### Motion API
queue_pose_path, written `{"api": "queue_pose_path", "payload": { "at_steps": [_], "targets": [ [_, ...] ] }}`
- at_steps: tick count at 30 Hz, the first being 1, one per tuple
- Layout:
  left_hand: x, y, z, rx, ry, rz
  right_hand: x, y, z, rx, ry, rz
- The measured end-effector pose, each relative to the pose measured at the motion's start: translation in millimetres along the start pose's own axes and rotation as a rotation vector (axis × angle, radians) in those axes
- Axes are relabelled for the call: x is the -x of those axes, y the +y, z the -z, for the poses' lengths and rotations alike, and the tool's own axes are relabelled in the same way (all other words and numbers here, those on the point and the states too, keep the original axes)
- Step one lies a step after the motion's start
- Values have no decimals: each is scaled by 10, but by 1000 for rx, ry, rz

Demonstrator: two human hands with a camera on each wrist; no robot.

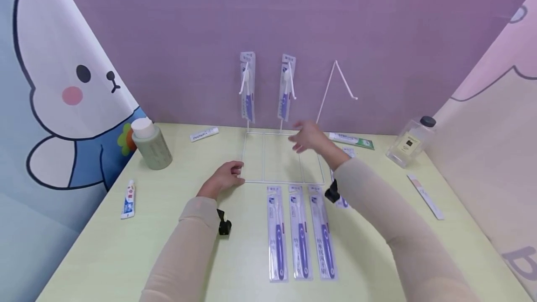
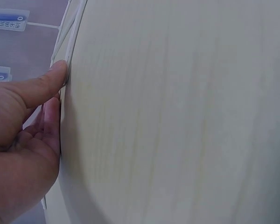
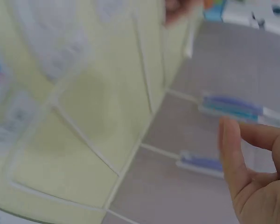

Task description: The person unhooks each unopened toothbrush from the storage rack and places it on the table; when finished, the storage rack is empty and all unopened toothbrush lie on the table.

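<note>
Left hand (image 1: 224, 177) pinches the rack (image 1: 285, 183) at eight o'clock, presumably steadying it; right hand (image 1: 309, 136), fingers loose and empty, at one o'clock.

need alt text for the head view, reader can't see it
A person's left hand holds a white wire rack on a table, while the empty right hand hovers over it. Two packaged toothbrushes hang from the rack beside one bare hook. Three more lie side by side in front.
</note>
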State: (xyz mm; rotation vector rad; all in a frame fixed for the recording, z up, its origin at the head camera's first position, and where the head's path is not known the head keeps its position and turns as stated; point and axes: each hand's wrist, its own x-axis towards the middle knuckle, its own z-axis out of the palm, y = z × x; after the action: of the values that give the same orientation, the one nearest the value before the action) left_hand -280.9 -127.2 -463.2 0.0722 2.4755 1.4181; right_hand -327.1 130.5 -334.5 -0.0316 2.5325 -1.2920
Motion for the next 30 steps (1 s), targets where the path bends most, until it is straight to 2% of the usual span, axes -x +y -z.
{"api": "queue_pose_path", "payload": {
  "at_steps": [3,7,11,14,18,25,30],
  "targets": [
    [2,0,-17,5,1,7,-161,-97,118,-78,87,86],
    [-6,-13,-32,4,6,17,-354,-212,189,-87,263,246],
    [3,-12,-26,3,10,20,-501,-349,232,-84,429,331],
    [17,-5,-19,-2,15,18,-574,-435,263,-75,510,365],
    [12,-3,-21,-11,16,15,-630,-523,287,-54,543,408],
    [10,11,-16,-3,17,18,-664,-648,262,6,535,371],
    [23,12,-9,1,26,31,-669,-700,191,-2,550,380]
  ]
}}
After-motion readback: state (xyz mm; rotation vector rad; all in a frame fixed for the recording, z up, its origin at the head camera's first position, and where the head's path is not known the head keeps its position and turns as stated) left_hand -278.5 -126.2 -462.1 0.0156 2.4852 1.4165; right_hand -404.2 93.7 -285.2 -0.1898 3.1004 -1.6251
